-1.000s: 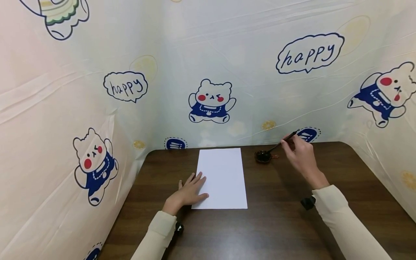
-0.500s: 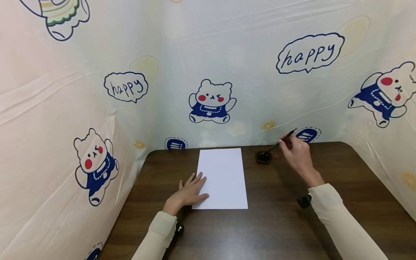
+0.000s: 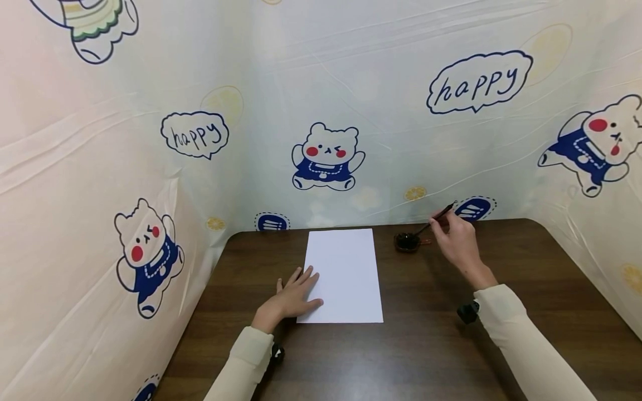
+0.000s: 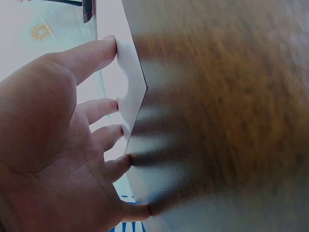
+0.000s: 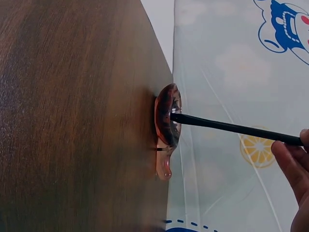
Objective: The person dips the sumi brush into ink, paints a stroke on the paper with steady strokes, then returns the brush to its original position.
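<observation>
A blank white sheet of paper [image 3: 348, 273] lies on the brown wooden table. My left hand [image 3: 287, 298] rests with spread fingers along the sheet's left edge; the left wrist view shows the thumb [image 4: 91, 58] on the paper and the little finger on the wood. Right of the sheet stands a small translucent reddish-brown dish [image 5: 160, 113] with a short handle, dark inside. My right hand [image 3: 460, 242] pinches a slender black brush [image 5: 231, 127], which slants down to the left. Its tip end is in the dish; the bristles are hidden there.
The dark wooden table [image 3: 331, 362] has rounded far corners. A pale curtain [image 3: 251, 111] printed with bears and "happy" bubbles encloses it at the back and sides, close behind the dish and paper. Each wrist wears a small black device [image 3: 468, 312].
My right hand and forearm have shifted slightly left, and the brush's upper end has moved a little left with them. The left hand and paper stay in place.
</observation>
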Demonstrator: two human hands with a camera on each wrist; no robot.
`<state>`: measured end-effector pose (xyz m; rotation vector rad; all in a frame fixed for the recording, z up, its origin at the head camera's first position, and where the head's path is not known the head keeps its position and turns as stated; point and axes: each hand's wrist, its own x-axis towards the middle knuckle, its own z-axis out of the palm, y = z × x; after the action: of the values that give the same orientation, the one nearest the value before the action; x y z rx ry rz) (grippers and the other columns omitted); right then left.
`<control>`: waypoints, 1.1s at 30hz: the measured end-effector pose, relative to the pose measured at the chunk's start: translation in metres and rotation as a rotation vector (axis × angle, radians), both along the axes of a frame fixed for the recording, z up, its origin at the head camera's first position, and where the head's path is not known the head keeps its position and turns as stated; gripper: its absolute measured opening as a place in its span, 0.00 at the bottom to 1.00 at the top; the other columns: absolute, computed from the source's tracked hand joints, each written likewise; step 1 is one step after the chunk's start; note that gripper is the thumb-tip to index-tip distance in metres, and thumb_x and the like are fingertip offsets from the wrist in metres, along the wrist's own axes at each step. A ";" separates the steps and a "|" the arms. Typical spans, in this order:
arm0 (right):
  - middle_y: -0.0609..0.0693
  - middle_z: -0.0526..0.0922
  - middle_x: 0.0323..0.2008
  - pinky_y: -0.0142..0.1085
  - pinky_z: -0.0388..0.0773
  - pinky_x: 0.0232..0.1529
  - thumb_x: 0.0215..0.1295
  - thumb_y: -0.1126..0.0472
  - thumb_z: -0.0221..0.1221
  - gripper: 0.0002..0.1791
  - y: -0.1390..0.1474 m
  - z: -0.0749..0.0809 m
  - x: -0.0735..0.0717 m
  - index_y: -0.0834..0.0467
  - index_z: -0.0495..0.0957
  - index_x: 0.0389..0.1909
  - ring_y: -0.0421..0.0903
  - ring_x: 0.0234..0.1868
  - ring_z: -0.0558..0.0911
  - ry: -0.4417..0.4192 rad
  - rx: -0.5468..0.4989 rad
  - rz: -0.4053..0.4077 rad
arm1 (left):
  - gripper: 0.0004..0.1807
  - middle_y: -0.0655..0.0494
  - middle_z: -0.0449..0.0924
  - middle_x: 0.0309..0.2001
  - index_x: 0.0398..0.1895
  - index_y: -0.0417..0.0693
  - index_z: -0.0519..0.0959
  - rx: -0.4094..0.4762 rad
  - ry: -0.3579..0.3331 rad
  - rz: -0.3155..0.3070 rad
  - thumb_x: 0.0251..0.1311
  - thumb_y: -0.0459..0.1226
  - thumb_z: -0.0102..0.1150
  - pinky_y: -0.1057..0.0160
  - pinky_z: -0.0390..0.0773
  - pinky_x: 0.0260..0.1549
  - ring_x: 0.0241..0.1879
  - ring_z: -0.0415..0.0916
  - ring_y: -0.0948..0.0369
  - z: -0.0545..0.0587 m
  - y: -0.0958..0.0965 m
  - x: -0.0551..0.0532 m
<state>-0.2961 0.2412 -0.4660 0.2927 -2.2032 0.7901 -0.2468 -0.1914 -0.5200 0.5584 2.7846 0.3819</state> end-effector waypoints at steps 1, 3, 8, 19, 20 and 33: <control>0.55 0.86 0.31 0.35 0.74 0.30 0.63 0.62 0.64 0.09 0.000 0.000 0.000 0.62 0.81 0.41 0.49 0.30 0.84 -0.002 -0.001 -0.005 | 0.42 0.54 0.42 0.80 0.78 0.57 0.54 -0.004 0.000 0.000 0.65 0.61 0.51 0.22 0.39 0.63 0.79 0.36 0.45 0.000 0.000 0.000; 0.56 0.86 0.31 0.39 0.76 0.30 0.64 0.62 0.64 0.09 0.001 0.000 -0.001 0.62 0.81 0.41 0.50 0.31 0.84 -0.009 -0.006 -0.012 | 0.42 0.54 0.43 0.80 0.78 0.57 0.54 0.002 0.003 0.000 0.65 0.60 0.51 0.22 0.39 0.63 0.79 0.37 0.45 0.000 0.000 0.000; 0.57 0.86 0.32 0.45 0.77 0.32 0.64 0.62 0.63 0.09 0.002 0.001 -0.002 0.62 0.80 0.41 0.51 0.32 0.85 -0.045 -0.029 -0.024 | 0.42 0.53 0.42 0.80 0.78 0.56 0.54 0.011 0.000 0.000 0.65 0.60 0.51 0.22 0.38 0.63 0.79 0.36 0.45 0.002 0.000 0.000; 0.56 0.87 0.34 0.36 0.76 0.33 0.65 0.60 0.62 0.10 0.004 -0.004 0.001 0.62 0.80 0.43 0.51 0.33 0.85 -0.067 -0.050 -0.037 | 0.42 0.54 0.43 0.80 0.77 0.57 0.54 0.004 0.002 0.005 0.64 0.61 0.51 0.22 0.38 0.63 0.79 0.37 0.45 0.001 0.000 0.002; 0.56 0.87 0.34 0.35 0.75 0.33 0.65 0.61 0.62 0.10 0.004 -0.005 0.001 0.62 0.80 0.43 0.51 0.33 0.85 -0.062 -0.051 -0.036 | 0.42 0.54 0.43 0.80 0.77 0.57 0.54 0.004 0.001 0.006 0.64 0.61 0.51 0.22 0.38 0.63 0.79 0.36 0.45 0.002 0.000 0.002; 0.55 0.86 0.36 0.10 0.65 0.35 0.63 0.63 0.63 0.11 0.004 0.000 0.003 0.61 0.79 0.45 0.48 0.32 0.85 0.035 -0.105 0.014 | 0.42 0.54 0.42 0.80 0.78 0.58 0.54 0.007 -0.003 0.008 0.65 0.61 0.51 0.22 0.37 0.63 0.79 0.36 0.45 0.002 0.001 0.003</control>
<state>-0.2932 0.2455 -0.4659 0.2683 -2.1213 0.8986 -0.2439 -0.1901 -0.5176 0.5477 2.7846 0.3948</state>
